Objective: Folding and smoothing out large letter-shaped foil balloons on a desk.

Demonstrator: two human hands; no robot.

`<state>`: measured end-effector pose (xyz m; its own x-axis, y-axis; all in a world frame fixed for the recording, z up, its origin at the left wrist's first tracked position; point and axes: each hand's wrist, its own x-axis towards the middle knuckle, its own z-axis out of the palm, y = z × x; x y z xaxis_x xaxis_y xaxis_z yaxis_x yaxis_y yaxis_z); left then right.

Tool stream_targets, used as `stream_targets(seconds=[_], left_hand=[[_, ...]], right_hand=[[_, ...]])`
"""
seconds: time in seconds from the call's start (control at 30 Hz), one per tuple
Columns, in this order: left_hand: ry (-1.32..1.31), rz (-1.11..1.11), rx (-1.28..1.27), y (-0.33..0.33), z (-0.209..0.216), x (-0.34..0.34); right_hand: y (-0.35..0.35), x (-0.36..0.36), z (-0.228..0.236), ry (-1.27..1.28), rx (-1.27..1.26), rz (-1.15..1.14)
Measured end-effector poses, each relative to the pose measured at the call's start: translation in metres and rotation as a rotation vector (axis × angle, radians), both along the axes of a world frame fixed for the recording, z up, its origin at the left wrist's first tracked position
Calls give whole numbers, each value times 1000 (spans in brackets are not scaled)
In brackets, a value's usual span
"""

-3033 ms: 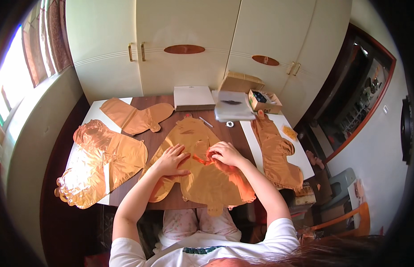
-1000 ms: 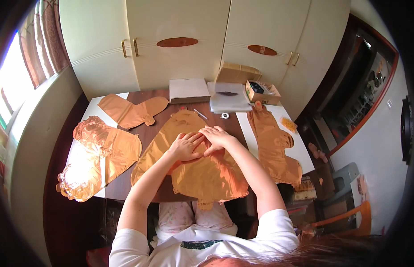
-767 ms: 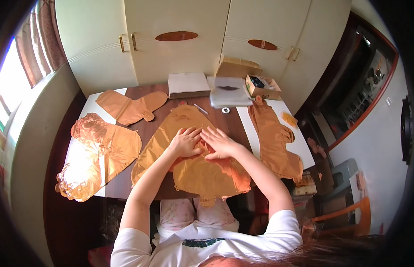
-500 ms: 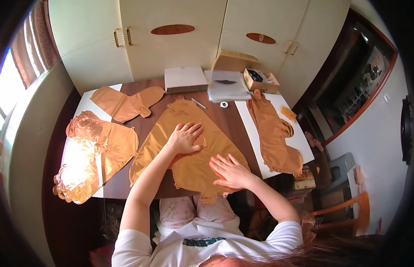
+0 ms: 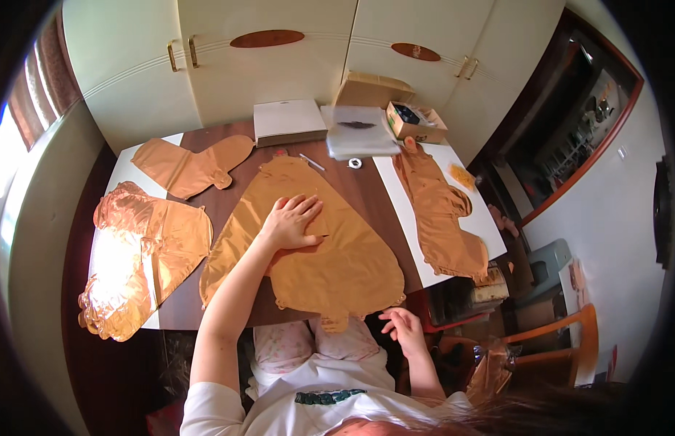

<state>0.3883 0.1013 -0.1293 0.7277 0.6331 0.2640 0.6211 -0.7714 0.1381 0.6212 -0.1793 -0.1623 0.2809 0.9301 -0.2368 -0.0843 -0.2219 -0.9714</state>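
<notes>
A large flat piece of gold-orange foil (image 5: 341, 261), which looks like an uninflated foil balloon, lies in the middle of the table. Its narrow end points away from me, and a tab hangs over the near edge. My left hand (image 5: 294, 221) rests flat on it near the middle, fingers stretched and thumb out to the right. Just off the table's near edge, my right hand (image 5: 406, 328) is beside the foil's lower right corner. Its fingers are loosely bent and apart, with nothing visible in them.
More flat foil pieces lie at the far left (image 5: 188, 167), near left (image 5: 159, 247) and right (image 5: 442, 225). At the back are a white box (image 5: 288, 123), clear plastic sleeves (image 5: 359, 134), a small carton (image 5: 424, 131), a tape roll (image 5: 355, 163) and a pen (image 5: 312, 163). A wooden chair (image 5: 588, 341) stands right.
My right hand has lifted off the foil and moved down and right, past the table edge; its fingers have bent. My left hand stays on the foil. The whole view has shifted slightly.
</notes>
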Motion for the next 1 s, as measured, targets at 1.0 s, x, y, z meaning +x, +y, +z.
stream_targets(seconds=[1.0], left_hand=[[8,-9,-13,0,3,1]], right_hand=[[54,-92,41,-1098,702,168]])
